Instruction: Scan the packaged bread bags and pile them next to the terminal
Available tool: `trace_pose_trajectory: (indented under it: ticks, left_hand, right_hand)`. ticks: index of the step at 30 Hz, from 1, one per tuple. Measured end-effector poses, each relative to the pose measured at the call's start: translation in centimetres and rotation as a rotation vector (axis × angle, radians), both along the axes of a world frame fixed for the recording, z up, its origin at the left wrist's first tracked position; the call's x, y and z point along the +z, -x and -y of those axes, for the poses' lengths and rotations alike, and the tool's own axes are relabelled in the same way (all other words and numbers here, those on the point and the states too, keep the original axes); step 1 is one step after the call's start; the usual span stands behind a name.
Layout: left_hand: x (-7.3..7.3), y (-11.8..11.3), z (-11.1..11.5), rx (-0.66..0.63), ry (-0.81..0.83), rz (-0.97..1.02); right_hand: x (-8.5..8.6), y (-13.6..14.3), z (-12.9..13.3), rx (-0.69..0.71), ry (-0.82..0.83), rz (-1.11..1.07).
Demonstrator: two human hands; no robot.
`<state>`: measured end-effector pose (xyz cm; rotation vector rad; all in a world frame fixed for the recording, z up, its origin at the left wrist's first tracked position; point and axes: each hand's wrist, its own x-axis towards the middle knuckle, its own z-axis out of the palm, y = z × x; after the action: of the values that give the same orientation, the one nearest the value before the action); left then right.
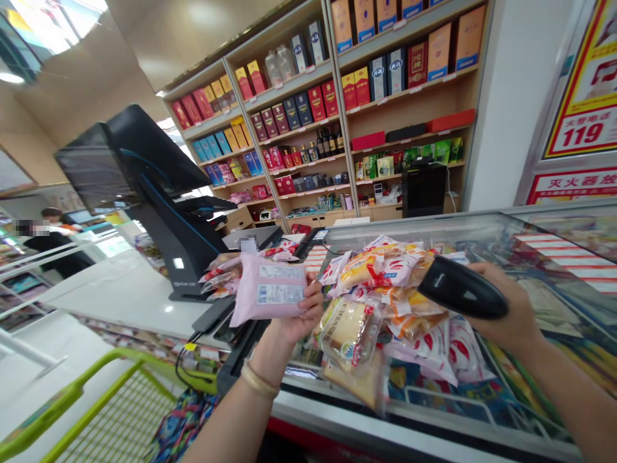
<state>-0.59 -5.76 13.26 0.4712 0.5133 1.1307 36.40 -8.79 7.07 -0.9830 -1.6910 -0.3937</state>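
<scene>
My left hand [304, 310] is closed on a pink snack packet [270, 290], its printed label side turned toward me. Closed around a black barcode scanner [463, 287], my right hand [508, 312] is on the right, and the scanner's head points left toward the packet. Between and below the hands lies a heap of wrapped bread and pastries [380, 270] on the glass top of a freezer case [308, 402]. A clear pack of sliced bread [348, 331] rests at the heap's near side. More packets [224, 276] lie behind the held one.
A black checkout terminal [159, 206] stands on the white counter [110, 283] to the left. In the lower left is a green shopping cart [91, 399]. Shelves of boxed bottles [299, 109] line the back wall. A person [55, 244] is at the far left.
</scene>
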Motion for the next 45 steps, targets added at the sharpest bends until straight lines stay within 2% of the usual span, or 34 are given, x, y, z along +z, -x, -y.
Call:
trace_pose_trajectory:
  ticks: [3, 6, 9, 14, 21, 32, 37, 39, 42, 45]
  left_hand:
    - [-0.3, -1.7, 0.2, -0.119, 0.013, 0.009]
    - [-0.3, -3.0, 0.1, -0.178, 0.039, 0.019]
    - [-0.2, -4.4, 0.1, -0.185, 0.073, 0.043]
    - [-0.2, -6.2, -0.3, -0.164, 0.144, 0.005]
    - [-1.1, -6.7, -1.3, -0.083, 0.091, -0.107]
    - [-1.2, -7.0, -1.5, -0.07, 0.036, -0.186]
    - [-1.2, -6.0, -2.2, 0.001, -0.054, -0.38]
    - [-1.0, -5.1, -2.7, 0.117, -0.146, -0.517]
    - [-0.9, -3.1, -3.5, 0.277, -0.321, -0.833]
    - [-1.4, -1.4, -4.2, 0.222, -0.361, -1.112]
  right_hand:
    - [0.2, 0.1, 0.4, 0.081, 0.026, 0.041]
    - [0.5, 0.7, 1.1, 0.135, 0.064, 0.018]
    - [0.6, 1.4, 1.6, 0.146, 0.101, -0.052]
    - [1.0, 2.0, 1.9, 0.236, 0.018, -0.018]
    - [2.1, 2.4, 2.5, 0.271, 0.097, -0.042]
    - [1.3, 2.4, 2.0, 0.313, 0.143, -0.083]
    - [2.1, 1.9, 2.1, 0.237, 0.083, -0.096]
    - [2.4, 1.5, 2.0, 0.179, 0.062, -0.117]
    - [2.3, 0.9, 1.6, 0.093, 0.06, -0.179]
    - [2.2, 0.4, 1.3, 0.042, 0.065, -0.215]
